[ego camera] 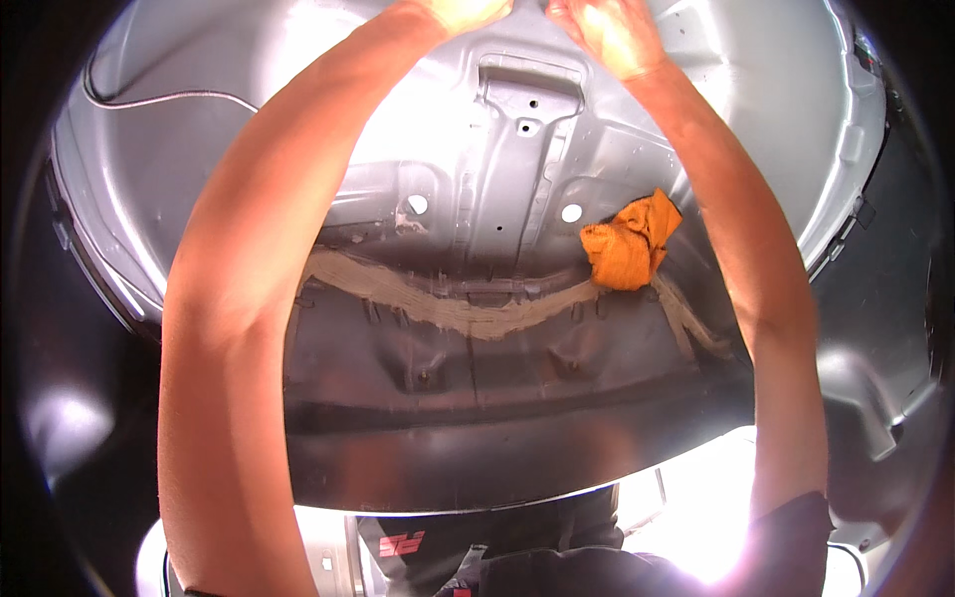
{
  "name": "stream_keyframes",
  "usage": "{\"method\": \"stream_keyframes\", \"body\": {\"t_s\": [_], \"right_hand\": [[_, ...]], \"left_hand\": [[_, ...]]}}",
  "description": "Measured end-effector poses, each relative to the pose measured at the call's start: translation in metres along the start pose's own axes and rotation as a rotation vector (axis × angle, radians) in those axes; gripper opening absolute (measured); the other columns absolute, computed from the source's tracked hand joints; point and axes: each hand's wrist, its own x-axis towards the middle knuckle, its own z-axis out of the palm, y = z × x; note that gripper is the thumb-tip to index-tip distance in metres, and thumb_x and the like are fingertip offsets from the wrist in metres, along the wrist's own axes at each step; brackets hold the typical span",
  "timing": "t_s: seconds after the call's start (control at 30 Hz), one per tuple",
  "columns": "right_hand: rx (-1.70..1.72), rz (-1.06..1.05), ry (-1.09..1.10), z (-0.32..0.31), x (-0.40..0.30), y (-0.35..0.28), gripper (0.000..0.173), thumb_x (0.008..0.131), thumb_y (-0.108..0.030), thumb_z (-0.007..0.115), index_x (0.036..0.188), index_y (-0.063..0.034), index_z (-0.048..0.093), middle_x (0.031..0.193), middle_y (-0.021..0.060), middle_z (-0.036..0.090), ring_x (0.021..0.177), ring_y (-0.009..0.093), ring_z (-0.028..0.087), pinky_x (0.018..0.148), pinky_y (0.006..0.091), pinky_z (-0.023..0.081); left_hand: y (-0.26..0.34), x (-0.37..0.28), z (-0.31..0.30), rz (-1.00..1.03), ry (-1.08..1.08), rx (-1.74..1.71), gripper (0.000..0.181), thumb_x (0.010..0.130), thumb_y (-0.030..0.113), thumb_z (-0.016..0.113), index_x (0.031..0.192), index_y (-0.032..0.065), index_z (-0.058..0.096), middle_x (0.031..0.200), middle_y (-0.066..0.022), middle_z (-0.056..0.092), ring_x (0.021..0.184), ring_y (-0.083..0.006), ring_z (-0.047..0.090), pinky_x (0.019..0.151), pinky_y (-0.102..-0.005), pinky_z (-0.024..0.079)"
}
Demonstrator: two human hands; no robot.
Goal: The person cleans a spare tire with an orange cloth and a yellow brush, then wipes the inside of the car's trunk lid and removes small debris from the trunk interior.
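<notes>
Both my arms reach forward over a grey-painted vehicle body panel (515,172). My left hand (474,10) is at the top edge of the head view, with its fingers mostly cut off. Close to its right, my right hand (613,31) appears bent inward, its fingertips also beyond the edge. Whether either hand grips anything is hidden. Nearer to me, a crumpled orange cloth (625,250) lies on the panel, inside my right forearm. A band of beige seam sealer (477,317) crosses the metal in a curve, and the cloth covers part of it.
A thin grey cable or hose (179,95) runs across the panel at the left, passing behind my left forearm. The raised, slotted bracket (531,97) stands in the middle. Along the right side is a flanged metal edge (850,160). A dark front lip (477,466) lies before my body.
</notes>
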Motion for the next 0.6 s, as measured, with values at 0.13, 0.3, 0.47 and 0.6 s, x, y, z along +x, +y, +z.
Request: {"method": "stream_keyframes", "body": {"t_s": [0.13, 0.3, 0.47, 0.6], "right_hand": [[0.017, 0.04, 0.022, 0.0, 0.004, -0.012, 0.008, 0.083, -0.002, 0.063, 0.091, -0.0027, 0.064, 0.098, 0.0137, 0.065, 0.091, 0.032, 0.062, 0.08, 0.041, 0.055], [0.063, 0.036, 0.017, -0.004, 0.005, -0.011, 0.009, 0.082, -0.002, 0.064, 0.092, -0.0025, 0.064, 0.1, 0.0145, 0.065, 0.094, 0.033, 0.063, 0.082, 0.0418, 0.055], [0.045, 0.118, 0.018, 0.003, -0.003, -0.009, 0.01, 0.086, -0.003, 0.065, 0.095, -0.0009, 0.065, 0.102, 0.0157, 0.065, 0.096, 0.035, 0.062, 0.083, 0.0433, 0.054], [0.212, 0.16, -0.024, -0.012, 0.001, -0.015, 0.012, 0.091, -0.003, 0.063, 0.102, -0.0002, 0.066, 0.108, 0.0164, 0.065, 0.099, 0.037, 0.062, 0.086, 0.0411, 0.053]], "left_hand": [[0.009, -0.011, -0.014, -0.01, -0.027, -0.058, 0.014, 0.086, 0.011, 0.066, 0.099, 0.0069, 0.063, 0.101, -0.011, 0.062, 0.085, -0.0324, 0.067, 0.072, -0.042, 0.057], [0.005, -0.005, -0.024, -0.081, -0.099, -0.264, 0.013, 0.088, 0.015, 0.067, 0.099, 0.0072, 0.065, 0.102, -0.0116, 0.062, 0.088, -0.0341, 0.067, 0.074, -0.0425, 0.056], [0.009, -0.004, -0.009, -0.005, -0.094, -0.055, 0.013, 0.085, 0.009, 0.067, 0.098, 0.0065, 0.066, 0.1, -0.0107, 0.063, 0.088, -0.0311, 0.067, 0.075, -0.0408, 0.057], [0.008, -0.006, -0.01, 0.027, -0.037, 0.011, 0.014, 0.084, 0.004, 0.065, 0.098, 0.0072, 0.064, 0.097, -0.01, 0.062, 0.087, -0.0287, 0.067, 0.075, -0.0403, 0.059]]}}
